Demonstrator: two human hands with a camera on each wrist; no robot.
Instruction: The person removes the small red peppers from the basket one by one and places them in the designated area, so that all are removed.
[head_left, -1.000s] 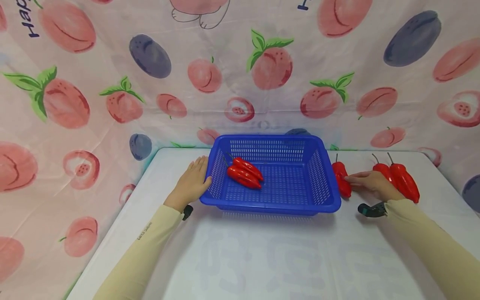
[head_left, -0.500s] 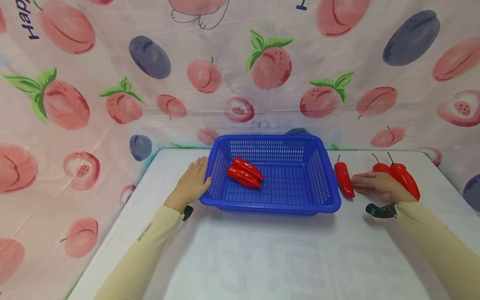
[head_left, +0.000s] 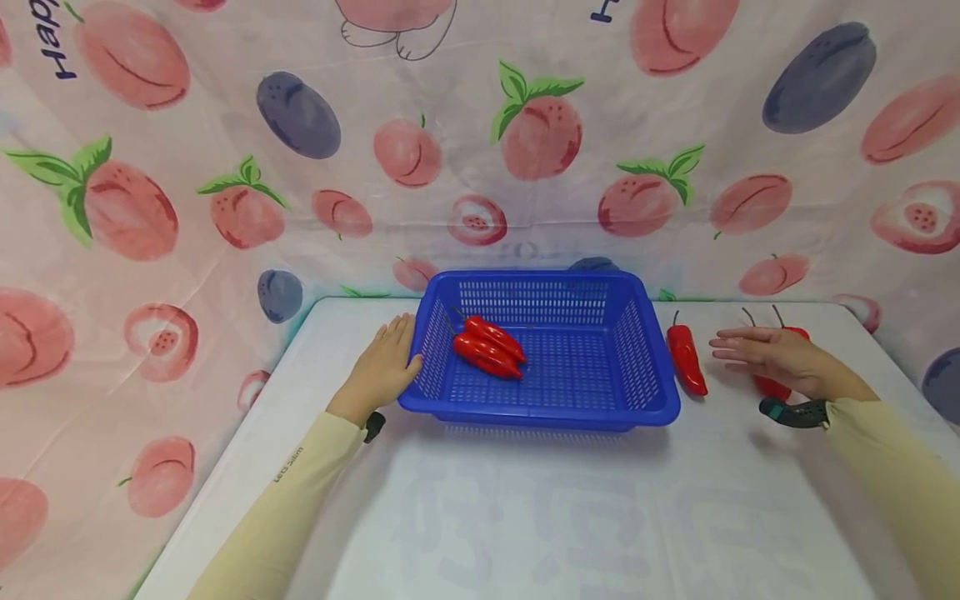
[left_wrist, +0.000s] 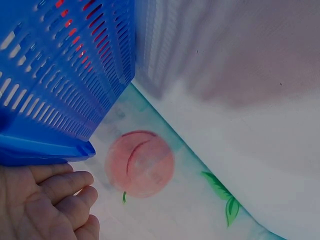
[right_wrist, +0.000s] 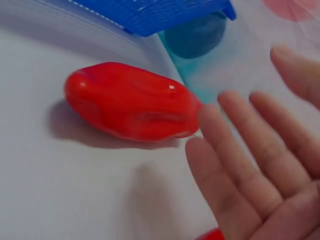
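Observation:
My left hand [head_left: 381, 367] rests against the left side of a blue plastic basket [head_left: 540, 412], its fingers at the rim in the left wrist view. Two red peppers [head_left: 487, 354] lie side by side in the basket's left part. Over the table to the right, my right hand [head_left: 780, 357] hovers with straight fingers and holds nothing. A single red pepper [head_left: 686, 360] lies between that hand and the basket, apart from the fingertips. Beneath the right hand, more red peppers [head_left: 772, 387] are partly hidden, their stems showing behind it.
A white table [head_left: 525, 517] carries everything. Behind it and on the left hangs a pink cloth [head_left: 420, 75] printed with fruit. The table's left edge slants beside the left arm.
My right hand has let go of the pepper beside the basket and moved right, over the other peppers. That pepper has turned slightly. The left hand keeps its place.

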